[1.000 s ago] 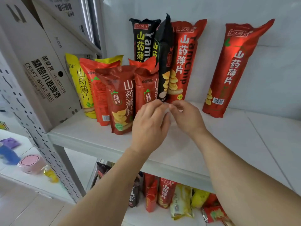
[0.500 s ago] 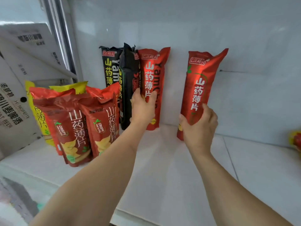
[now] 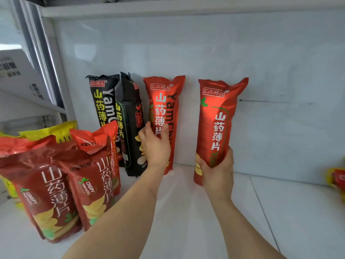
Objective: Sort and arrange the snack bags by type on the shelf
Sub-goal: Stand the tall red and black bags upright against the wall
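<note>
At back wall of shelf (image 3: 186, 212): our right hand (image 3: 217, 171) wraps base of lone tall red bag (image 3: 214, 118), likely to slide beside matching red bag (image 3: 164, 109), which left hand (image 3: 155, 146) clasps, steadying.

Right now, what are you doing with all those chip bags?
A person is sorting snack bags on a white shelf. The right hand grips the bottom of a tall red bag standing apart by the wall. The left hand holds another tall red bag beside two black bags. Shorter red bags stand in front.
</note>
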Available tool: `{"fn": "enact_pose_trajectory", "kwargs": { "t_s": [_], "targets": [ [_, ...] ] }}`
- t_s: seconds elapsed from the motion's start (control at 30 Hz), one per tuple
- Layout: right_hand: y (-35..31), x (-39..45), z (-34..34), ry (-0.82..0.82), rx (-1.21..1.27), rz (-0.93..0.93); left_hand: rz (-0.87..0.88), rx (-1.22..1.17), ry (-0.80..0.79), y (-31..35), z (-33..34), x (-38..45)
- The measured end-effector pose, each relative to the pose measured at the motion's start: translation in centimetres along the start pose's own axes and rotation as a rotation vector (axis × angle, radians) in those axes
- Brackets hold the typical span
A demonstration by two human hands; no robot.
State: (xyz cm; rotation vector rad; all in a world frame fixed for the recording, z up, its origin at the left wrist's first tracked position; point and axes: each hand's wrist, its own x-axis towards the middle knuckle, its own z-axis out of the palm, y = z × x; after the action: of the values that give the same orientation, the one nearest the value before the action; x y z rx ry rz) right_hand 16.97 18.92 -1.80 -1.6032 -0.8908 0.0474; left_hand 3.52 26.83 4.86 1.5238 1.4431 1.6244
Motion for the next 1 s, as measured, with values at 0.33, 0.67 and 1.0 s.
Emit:
{"fn": "enact_pose_trajectory", "kwargs": {
  "t_s": [0.33,0.67,1.0],
  "targets": [
    [1.2,1.3,-2.4,-0.147,0.139,0.023,-0.058,-0.158,-0.106,-2.3,2.6,0.2],
    [2.9,3.6,-4.3,-0.225,0.222,0.06,-0.057,-0.382,-0.383,-2.9,1.6,-1.5],
    [3.4,5.3,-7.2,-0.297,0.198,0.065,-0.094,-0.474,-0.525,-1.0,0.8,-6.8]
  ]
}}
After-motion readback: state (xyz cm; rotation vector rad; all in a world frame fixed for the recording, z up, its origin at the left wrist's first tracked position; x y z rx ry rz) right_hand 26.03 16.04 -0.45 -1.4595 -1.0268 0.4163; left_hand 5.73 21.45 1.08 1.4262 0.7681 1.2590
